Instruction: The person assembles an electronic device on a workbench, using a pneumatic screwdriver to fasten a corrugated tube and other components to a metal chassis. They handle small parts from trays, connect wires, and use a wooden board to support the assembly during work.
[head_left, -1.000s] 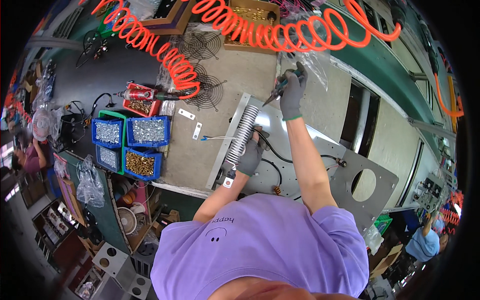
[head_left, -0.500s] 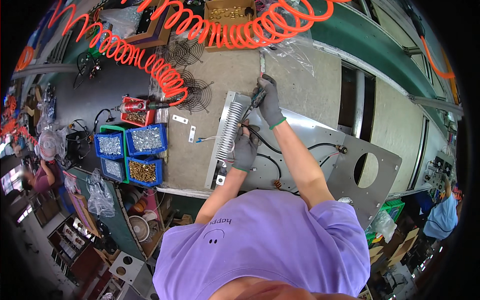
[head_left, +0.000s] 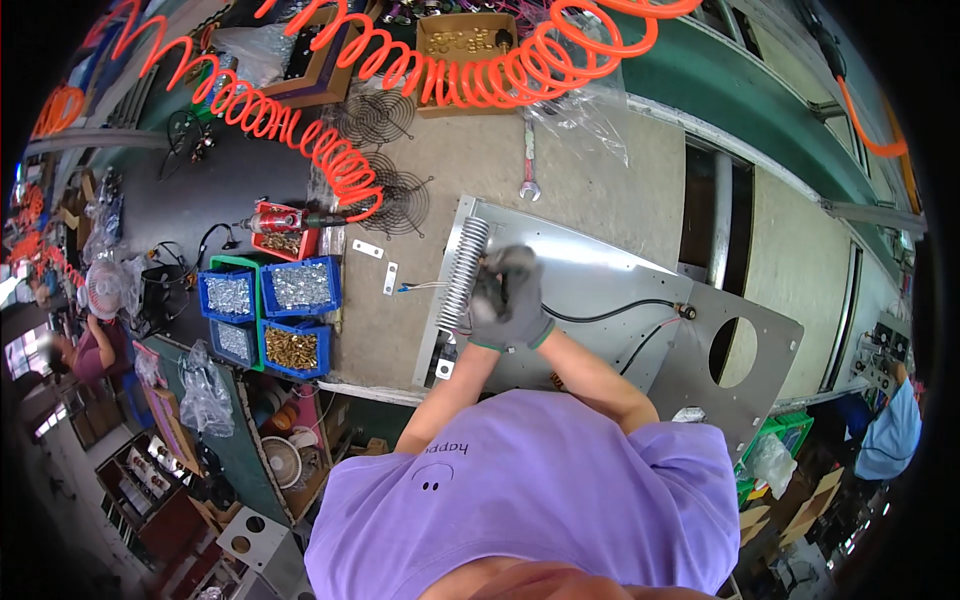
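Note:
My left hand (head_left: pixel 488 312) and my right hand (head_left: pixel 527 297), both in grey gloves, are close together over a metal panel (head_left: pixel 595 265). They are just right of a long silver coil spring (head_left: pixel 463 275) lying along the panel's left edge. The right hand is smeared by motion and its fingers overlap the left. A dark shape shows between the hands, too blurred to name. The left fingers look bent, but what they hold is hidden. A black cable (head_left: pixel 620 309) runs from a round connector (head_left: pixel 685 311) to the hands. Thin wires (head_left: pixel 425 287) stick out left of the spring.
An open-ended wrench (head_left: pixel 530 165) lies beyond the panel. To the left are blue bins (head_left: pixel 297 285) of small metal parts, a red power tool (head_left: pixel 275 218), flat brackets (head_left: pixel 390 278) and fan guards (head_left: pixel 392 195). An orange coiled hose (head_left: pixel 335 155) hangs across the far side.
My right hand has come down from beside the wrench to my left hand, uncovering the wrench's jaw. The dark-handled tool it held is no longer clearly visible.

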